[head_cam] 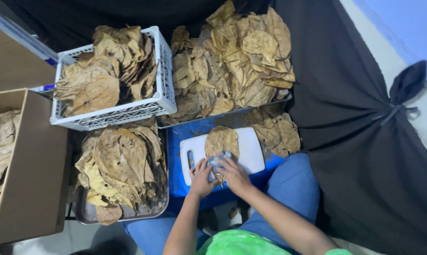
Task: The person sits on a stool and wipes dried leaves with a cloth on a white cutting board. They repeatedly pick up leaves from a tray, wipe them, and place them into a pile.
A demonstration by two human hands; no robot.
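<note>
A dry brown leaf (221, 140) lies on a white cutting board (251, 151) that rests on a blue surface (185, 189). My left hand (201, 178) rests on the board's near edge, fingers at the leaf's lower end. My right hand (233, 174) is beside it, holding a small grey-blue tool (217, 159) against the leaf's stem end. What kind of tool it is cannot be made out.
A white plastic basket (162, 101) of dry leaves sits at the back left. A big leaf pile (237, 61) lies behind the board, a metal tray (88, 215) of leaves to the left, a cardboard box (34, 165) far left. Black cloth (364, 141) hangs on the right.
</note>
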